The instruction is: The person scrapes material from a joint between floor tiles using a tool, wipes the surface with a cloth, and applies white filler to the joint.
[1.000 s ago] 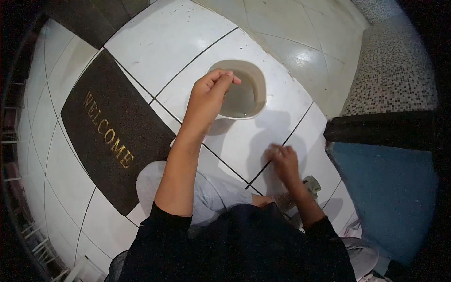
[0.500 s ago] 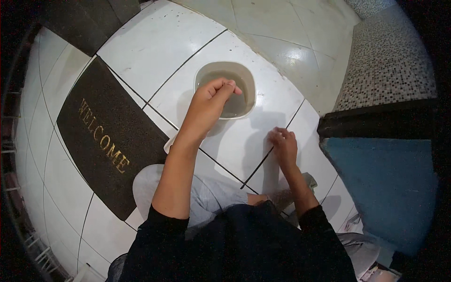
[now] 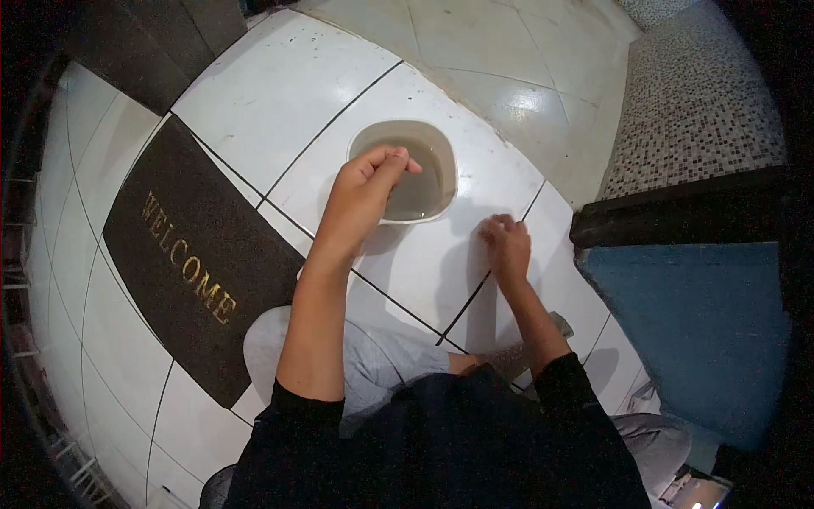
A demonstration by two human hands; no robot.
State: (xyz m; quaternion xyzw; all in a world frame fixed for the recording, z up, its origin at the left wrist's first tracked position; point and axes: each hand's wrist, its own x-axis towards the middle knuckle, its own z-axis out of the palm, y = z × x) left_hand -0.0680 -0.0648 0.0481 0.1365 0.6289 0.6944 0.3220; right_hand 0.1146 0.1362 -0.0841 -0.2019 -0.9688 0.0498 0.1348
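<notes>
A pale off-white container (image 3: 447, 161) with rounded corners stands on the white tiles, holding cloudy greyish water (image 3: 420, 191). My left hand (image 3: 363, 188) is over its near left side, fingers curled and thumb pressed to the index finger; anything inside that grip is hidden. Behind my left forearm a small bit of white shows, but I cannot tell what it belongs to. Lower and to the right, my right hand (image 3: 509, 246) hovers near the tiles with bent, blurred fingers, apart from the container, its shadow falling beside it.
A dark doormat (image 3: 186, 254) with gold lettering lies on the left. A blue panel (image 3: 687, 331) with a dark edge stands on the right, below a mosaic-tiled wall (image 3: 695, 119). Beyond the white tiles runs a greyish floor (image 3: 483, 42). My grey-clad knee (image 3: 270, 335) is beside the mat.
The whole view has shifted slightly. My left hand stays closed above the container's near left side. My right hand has moved a little, its fingers still bent and blurred.
</notes>
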